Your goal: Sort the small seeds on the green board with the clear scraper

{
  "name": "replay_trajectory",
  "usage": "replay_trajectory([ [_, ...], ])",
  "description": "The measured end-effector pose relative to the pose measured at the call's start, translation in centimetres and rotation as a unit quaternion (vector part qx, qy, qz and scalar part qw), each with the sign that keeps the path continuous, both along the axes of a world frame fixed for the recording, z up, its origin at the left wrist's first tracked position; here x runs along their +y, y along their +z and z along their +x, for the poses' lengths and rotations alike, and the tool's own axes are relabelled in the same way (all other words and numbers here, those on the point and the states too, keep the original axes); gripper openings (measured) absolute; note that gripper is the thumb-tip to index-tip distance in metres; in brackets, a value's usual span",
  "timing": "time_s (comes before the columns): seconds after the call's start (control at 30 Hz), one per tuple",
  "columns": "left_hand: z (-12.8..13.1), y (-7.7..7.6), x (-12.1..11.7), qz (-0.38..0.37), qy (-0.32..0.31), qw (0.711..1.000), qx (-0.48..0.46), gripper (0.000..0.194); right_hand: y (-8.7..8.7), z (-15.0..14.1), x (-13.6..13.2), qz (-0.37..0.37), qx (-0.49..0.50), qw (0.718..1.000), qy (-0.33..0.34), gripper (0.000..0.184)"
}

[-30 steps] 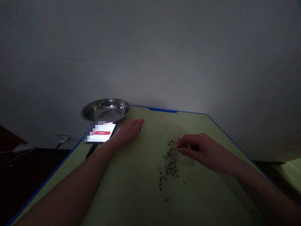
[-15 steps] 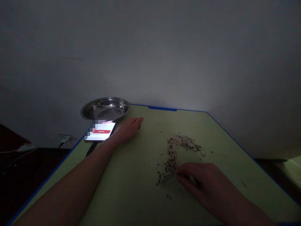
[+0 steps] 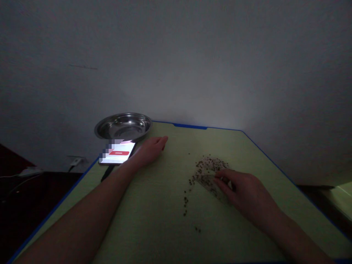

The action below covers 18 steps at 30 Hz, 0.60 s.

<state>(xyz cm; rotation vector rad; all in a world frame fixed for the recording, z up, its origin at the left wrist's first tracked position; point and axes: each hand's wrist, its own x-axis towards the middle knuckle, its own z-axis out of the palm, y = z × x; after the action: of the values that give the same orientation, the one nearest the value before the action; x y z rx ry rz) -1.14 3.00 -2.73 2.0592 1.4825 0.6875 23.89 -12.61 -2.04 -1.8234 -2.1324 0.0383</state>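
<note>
Small dark seeds (image 3: 209, 167) lie scattered on a pale green table (image 3: 154, 205), with a few strays (image 3: 186, 201) trailing toward me. My right hand (image 3: 244, 192) rests at the pile's near right side. Its fingers pinch a thin clear plastic piece (image 3: 210, 183) that lies against the seeds. My left hand (image 3: 150, 148) lies flat on the table with fingers stretched out, holding nothing, just right of a lit phone (image 3: 118, 153). The room is dim.
A shallow steel bowl (image 3: 123, 126) stands at the table's far left corner, behind the phone. The table has a blue rim (image 3: 189, 127) and meets a grey wall. A socket and cables (image 3: 74, 161) sit on the dark floor to the left.
My right hand pulled the clear piece toward me through the seeds, then moved back up to the pile's near side. The seeds now lie more gathered. My left hand stayed put.
</note>
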Motion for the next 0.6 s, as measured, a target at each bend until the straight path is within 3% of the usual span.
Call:
replay_trajectory([
  [0.13, 0.0, 0.0, -0.1, -0.002, -0.001, 1.000, -0.005, 0.045, 0.5, 0.3, 0.1, -0.014, 0.025, 1.000, 0.009, 0.020],
  [0.33, 0.0, 0.0, 0.0, -0.001, 0.002, 1.000, 0.000, 0.045, 0.8, -2.1, -1.2, -0.057, 0.070, 0.994, 0.066, 0.016],
  [0.6, 0.0, 0.1, 0.0, 0.001, 0.000, 1.000, 0.007, 0.044, 0.3, -3.0, -0.2, -0.043, 0.050, 0.997, 0.045, 0.016],
])
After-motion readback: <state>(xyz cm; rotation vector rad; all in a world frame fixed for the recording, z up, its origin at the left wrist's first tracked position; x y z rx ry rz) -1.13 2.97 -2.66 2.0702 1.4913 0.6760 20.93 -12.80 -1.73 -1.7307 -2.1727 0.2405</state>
